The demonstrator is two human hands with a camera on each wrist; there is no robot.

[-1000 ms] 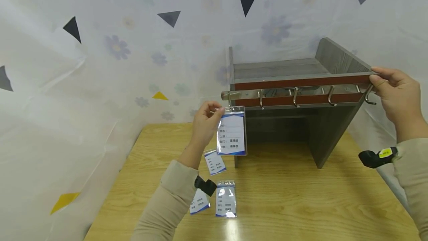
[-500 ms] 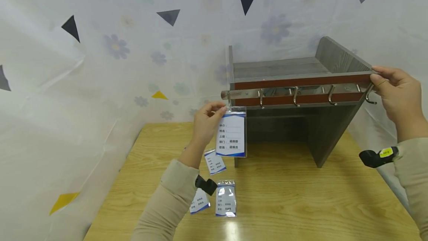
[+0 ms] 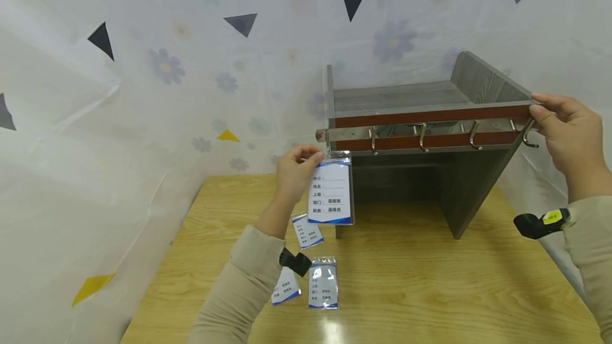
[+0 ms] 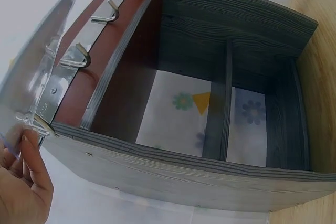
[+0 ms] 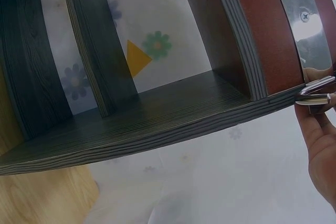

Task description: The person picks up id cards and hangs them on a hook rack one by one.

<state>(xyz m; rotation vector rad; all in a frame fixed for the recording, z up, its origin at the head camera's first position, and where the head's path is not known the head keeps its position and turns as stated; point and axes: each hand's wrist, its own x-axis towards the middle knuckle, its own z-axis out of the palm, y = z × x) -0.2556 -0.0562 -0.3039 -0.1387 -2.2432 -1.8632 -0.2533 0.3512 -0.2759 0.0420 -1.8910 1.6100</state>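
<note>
The left hand (image 3: 297, 174) pinches the upper left corner of a clear badge holder (image 3: 330, 192) between thumb and fingers, and the holder hangs upright in front of the left end of a grey wooden shelf unit (image 3: 461, 190). Its top edge is right at the leftmost hook (image 3: 328, 141) of a shiny metal hook rail (image 3: 399, 132); in the left wrist view the clear plastic is seen nearly edge-on, so whether the hook's tip passes through the slot I can't say for certain. The card inside is white with blue bands and printed lines of characters. The two hands are well apart: the right hand (image 3: 576, 134) grips the far end of the rail, its thumb in front, close by the rightmost hook (image 3: 529, 137). The rail is fixed over a red-brown board (image 3: 406, 117) along the unit's upper front and carries five large hooks. Below and left of the unit, three more badges lie on the wooden table (image 3: 406, 285): a tilted badge (image 3: 308, 231), a partly covered badge (image 3: 286, 287) beneath the left wrist camera (image 3: 295, 263), and a straighter badge (image 3: 323, 285) nearest the person.
</note>
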